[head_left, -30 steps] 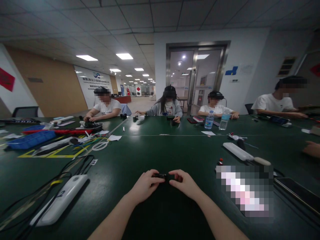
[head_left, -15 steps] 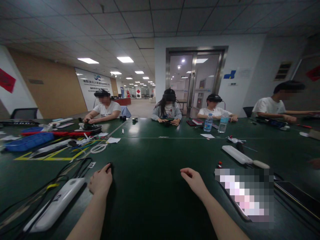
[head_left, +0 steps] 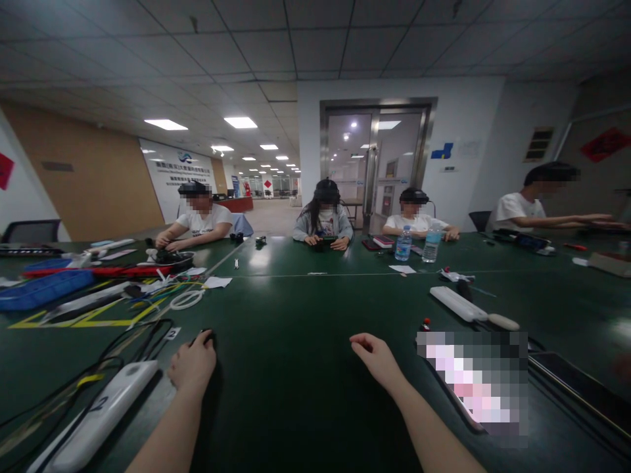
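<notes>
Since the earlier frames our hands have drawn apart, and the small black object [head_left: 208, 337] no longer sits between them. Our left fingers [head_left: 200, 343] curl over it, with its dark top showing just past the fingertips; we cannot tell whether they pinch it or only rest on it, on the worktop [head_left: 296, 407]. Our left hand [head_left: 191, 369] lies near a white plastic case [head_left: 98, 415] marked with a 2, with black cables [head_left: 123, 351] beside it. Our right hand [head_left: 377, 358] lies open, its fingers [head_left: 361, 339] slightly spread and holding nothing, near a pixelated patch [head_left: 470, 384] that hides what lies there. Beyond, a long white bar [head_left: 451, 303] lies on the worktop, and a co-worker in a grey jacket [head_left: 323, 226] sits across from us.
</notes>
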Demonstrator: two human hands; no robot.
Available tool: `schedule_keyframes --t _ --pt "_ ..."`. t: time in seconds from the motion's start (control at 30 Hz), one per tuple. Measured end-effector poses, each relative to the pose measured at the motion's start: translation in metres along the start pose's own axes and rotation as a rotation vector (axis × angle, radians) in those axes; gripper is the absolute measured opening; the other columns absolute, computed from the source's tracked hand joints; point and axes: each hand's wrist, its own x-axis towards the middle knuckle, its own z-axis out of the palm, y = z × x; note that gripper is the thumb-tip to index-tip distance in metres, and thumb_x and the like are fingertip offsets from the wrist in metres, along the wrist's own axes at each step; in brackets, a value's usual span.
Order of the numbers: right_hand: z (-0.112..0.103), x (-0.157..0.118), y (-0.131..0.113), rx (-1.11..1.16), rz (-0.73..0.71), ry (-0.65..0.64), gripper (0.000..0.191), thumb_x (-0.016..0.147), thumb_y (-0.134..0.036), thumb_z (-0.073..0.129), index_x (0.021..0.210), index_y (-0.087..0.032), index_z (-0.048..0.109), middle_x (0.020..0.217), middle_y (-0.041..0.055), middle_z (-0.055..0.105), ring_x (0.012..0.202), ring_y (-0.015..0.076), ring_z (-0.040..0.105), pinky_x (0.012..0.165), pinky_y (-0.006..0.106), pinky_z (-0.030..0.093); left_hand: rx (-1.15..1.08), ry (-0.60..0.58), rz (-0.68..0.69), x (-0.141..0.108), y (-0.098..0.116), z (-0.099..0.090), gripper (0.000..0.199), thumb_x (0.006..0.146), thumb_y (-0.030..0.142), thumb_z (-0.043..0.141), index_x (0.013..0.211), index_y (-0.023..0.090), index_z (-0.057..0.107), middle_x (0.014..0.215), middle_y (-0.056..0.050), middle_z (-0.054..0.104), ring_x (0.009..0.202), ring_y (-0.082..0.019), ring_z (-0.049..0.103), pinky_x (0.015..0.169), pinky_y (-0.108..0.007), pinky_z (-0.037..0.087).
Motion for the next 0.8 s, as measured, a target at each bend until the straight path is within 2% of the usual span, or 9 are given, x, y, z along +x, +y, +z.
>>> schedule_keyframes --t 0.27,0.47,0.63,0.8 --pt "-0.0011 0.0014 0.0016 -0.038 -0.004 -0.018 0.024 0.081 -0.030 0.053 0.100 -0.021 0.064 0.097 0.0026 0.065 0.093 0.0193 0.060 0.084 0.035 0.046 -0.019 0.018 -0.010 0.0044 -0.0045 0.0019 0.045 0.086 0.037 0.033 0.124 0.027 0.055 0.122 -0.014 0.053 0.111 -0.034 0.049 0.085 -0.042 0.040" --pt "-0.0004 0.0027 0.0015 -0.069 0.005 -0.019 0.023 0.081 -0.029 0.053 0.099 -0.021 0.065 0.098 0.0033 0.066 0.094 0.0201 0.060 0.084 0.034 0.045 -0.107 0.100 -0.031 0.0052 -0.0042 0.0034 0.043 0.085 0.031 0.036 0.120 0.019 0.059 0.124 -0.017 0.048 0.109 -0.030 0.051 0.085 -0.038 0.043" --pt "-0.0011 0.0018 0.0007 -0.083 0.011 -0.038 0.023 0.082 -0.029 0.052 0.101 -0.021 0.064 0.099 0.0030 0.065 0.096 0.0197 0.060 0.085 0.033 0.045 -0.101 0.101 -0.014 0.0081 -0.0066 0.0045 0.043 0.083 0.035 0.040 0.119 0.021 0.059 0.119 -0.016 0.053 0.105 -0.032 0.054 0.082 -0.041 0.044" --pt "-0.0017 0.0012 0.0004 -0.079 0.012 -0.049 0.024 0.082 -0.030 0.053 0.102 -0.021 0.064 0.101 0.0030 0.065 0.096 0.0196 0.060 0.085 0.033 0.045 -0.053 0.049 -0.004 0.0099 -0.0058 0.0035 0.046 0.084 0.037 0.038 0.123 0.022 0.056 0.112 -0.017 0.058 0.103 -0.034 0.055 0.081 -0.043 0.044"
